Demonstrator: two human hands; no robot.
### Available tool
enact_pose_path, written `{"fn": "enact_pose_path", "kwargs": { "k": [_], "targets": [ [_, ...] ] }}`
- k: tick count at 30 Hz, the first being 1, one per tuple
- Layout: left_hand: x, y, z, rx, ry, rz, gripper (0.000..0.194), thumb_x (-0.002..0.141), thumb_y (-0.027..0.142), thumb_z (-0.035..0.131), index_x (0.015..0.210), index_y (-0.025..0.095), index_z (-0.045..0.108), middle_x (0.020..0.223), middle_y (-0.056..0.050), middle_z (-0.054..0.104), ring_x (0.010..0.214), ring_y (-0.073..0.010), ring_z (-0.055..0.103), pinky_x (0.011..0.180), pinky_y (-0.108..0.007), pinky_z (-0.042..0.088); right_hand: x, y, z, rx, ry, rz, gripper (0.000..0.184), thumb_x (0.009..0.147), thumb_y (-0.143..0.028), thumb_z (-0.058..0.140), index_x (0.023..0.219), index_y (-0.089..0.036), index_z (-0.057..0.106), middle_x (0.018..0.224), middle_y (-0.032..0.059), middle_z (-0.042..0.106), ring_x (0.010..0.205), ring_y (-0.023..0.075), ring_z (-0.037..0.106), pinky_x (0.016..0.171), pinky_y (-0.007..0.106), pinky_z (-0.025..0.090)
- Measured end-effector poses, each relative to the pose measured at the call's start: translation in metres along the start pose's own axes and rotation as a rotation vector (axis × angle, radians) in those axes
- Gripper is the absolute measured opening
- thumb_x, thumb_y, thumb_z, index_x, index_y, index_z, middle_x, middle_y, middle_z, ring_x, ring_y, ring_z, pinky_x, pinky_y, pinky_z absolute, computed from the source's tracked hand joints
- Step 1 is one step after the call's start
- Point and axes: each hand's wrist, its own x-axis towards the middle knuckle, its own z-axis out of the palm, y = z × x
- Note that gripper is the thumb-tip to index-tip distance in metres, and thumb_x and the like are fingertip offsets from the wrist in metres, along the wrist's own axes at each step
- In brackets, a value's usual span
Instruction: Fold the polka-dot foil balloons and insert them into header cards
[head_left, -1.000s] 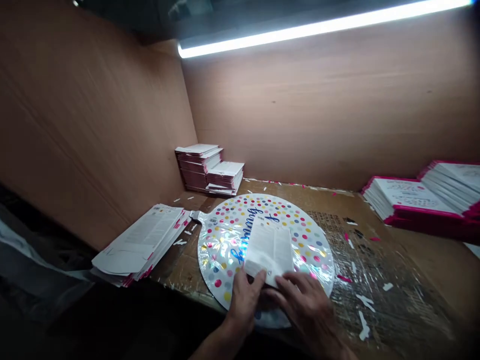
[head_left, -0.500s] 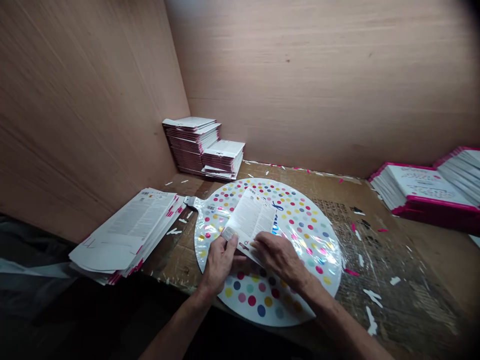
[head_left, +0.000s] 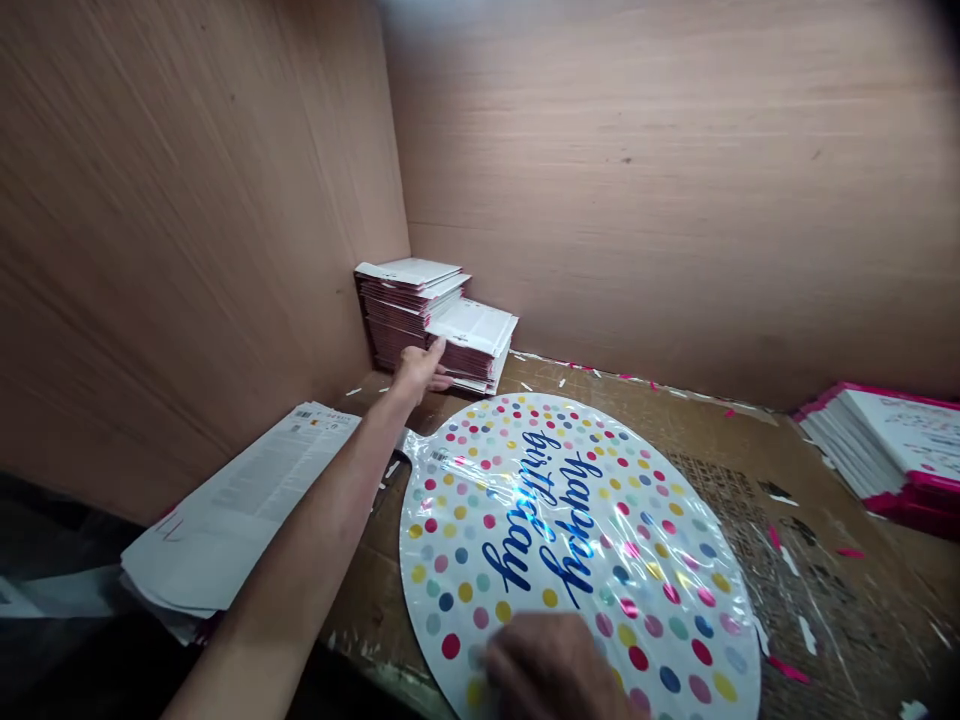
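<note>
My left hand (head_left: 420, 368) is stretched out over the neck of the balloon, open and palm down, in this head view. Its fingertips (head_left: 441, 346) are touching the corner of the nearer stack of pink-edged cards (head_left: 472, 335), though no grip on the cards can be made out. My right hand (head_left: 551, 672) is lying over the lower part of the foil balloon (head_left: 600, 560), with only its back showing at the bottom of the frame, so I cannot tell whether it is open or closed.

The foil balloon is lying flat on a cardboard work surface (head_left: 847, 600), with its polka dots and blue "happy birthday" script facing up under clear film and its foil tab (head_left: 409, 442) pointing left. Beyond the balloon, a taller stack of cards (head_left: 397, 315) is standing in the corner of the plywood panels (head_left: 637, 200). Left of the balloon, a pile of printed sheets (head_left: 255, 490) is lying partly under my left forearm (head_left: 300, 540). Right of the balloon, another pink-edged pile (head_left: 885, 445) is sitting at the edge of the frame.

The step in hand appears to be taking a card from the nearer stack. The next move appears to call for closing my left fingers on its top card.
</note>
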Motion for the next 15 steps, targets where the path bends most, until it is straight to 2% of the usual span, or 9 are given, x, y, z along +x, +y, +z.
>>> {"fn": "enact_pose_path", "kwargs": {
  "k": [2, 3, 5, 7, 9, 11, 15],
  "targets": [
    [-0.036, -0.031, -0.015, 0.185, 0.058, 0.08, 0.024, 0.083, 0.034, 0.071, 0.074, 0.015, 0.06, 0.082, -0.012, 0.067, 0.102, -0.0325, 0.067, 0.095, -0.047, 0.051, 0.032, -0.004, -0.025, -0.109, 0.131, 0.139, 0.04, 0.102, -0.033, 0.038, 0.072, -0.02, 0.061, 0.066, 0.0005, 0.064, 0.056, 0.0109, 0.057, 0.054, 0.022, 0.038],
    [-0.061, -0.051, -0.023, 0.433, 0.086, 0.236, 0.021, 0.085, 0.036, 0.067, 0.081, 0.016, 0.063, 0.092, -0.013, 0.068, 0.109, -0.0335, 0.063, 0.1, -0.049, 0.047, 0.053, -0.007, -0.033, -0.202, 0.154, 0.175, 0.037, 0.102, -0.031, 0.038, 0.078, -0.02, 0.063, 0.072, 0.0023, 0.067, 0.062, 0.0127, 0.06, 0.057, 0.023, 0.04],
    [-0.115, -0.092, -0.038, 0.863, 0.178, 0.442, 0.023, 0.087, 0.037, 0.061, 0.095, 0.016, 0.065, 0.11, -0.017, 0.065, 0.121, -0.0374, 0.055, 0.105, -0.054, 0.041, 0.102, -0.015, -0.04, -0.38, 0.108, 0.206, 0.032, 0.101, -0.027, 0.039, 0.093, -0.019, 0.068, 0.089, 0.0072, 0.072, 0.08, 0.0172, 0.067, 0.065, 0.025, 0.044],
    [-0.161, -0.129, -0.047, 1.083, 0.262, 0.481, 0.033, 0.088, 0.039, 0.057, 0.106, 0.012, 0.063, 0.118, -0.021, 0.062, 0.129, -0.0411, 0.047, 0.107, -0.058, 0.038, 0.151, -0.027, -0.032, -0.537, -0.052, 0.253, 0.036, 0.101, -0.027, 0.038, 0.092, -0.016, 0.07, 0.092, 0.0127, 0.073, 0.084, 0.0211, 0.069, 0.067, 0.028, 0.048],
    [-0.191, -0.154, -0.049, 1.165, 0.367, 0.45, 0.033, 0.089, 0.037, 0.054, 0.106, 0.009, 0.062, 0.122, -0.022, 0.06, 0.137, -0.0441, 0.038, 0.109, -0.063, 0.032, 0.19, -0.043, -0.014, -0.551, -0.123, 0.257, 0.026, 0.096, -0.02, 0.048, 0.088, -0.012, 0.071, 0.091, 0.0178, 0.074, 0.084, 0.0241, 0.07, 0.065, 0.03, 0.051],
    [-0.206, -0.166, -0.047, 1.164, 0.376, 0.459, 0.03, 0.089, 0.03, 0.052, 0.109, 0.009, 0.06, 0.126, -0.022, 0.058, 0.141, -0.0435, 0.033, 0.111, -0.064, 0.03, 0.214, -0.058, 0.005, -0.551, -0.177, 0.259, 0.015, 0.087, -0.012, 0.058, 0.087, -0.008, 0.072, 0.09, 0.02, 0.074, 0.082, 0.027, 0.071, 0.062, 0.033, 0.053],
    [-0.222, -0.166, -0.044, 1.058, 0.282, 0.572, 0.039, 0.086, 0.025, 0.054, 0.123, 0.012, 0.054, 0.135, -0.023, 0.053, 0.138, -0.0403, 0.038, 0.109, -0.062, 0.034, 0.219, -0.075, 0.026, -0.532, -0.223, 0.247, 0.017, 0.079, -0.007, 0.064, 0.093, -0.002, 0.071, 0.092, 0.0213, 0.073, 0.079, 0.0306, 0.071, 0.056, 0.037, 0.055]
  ]
}}
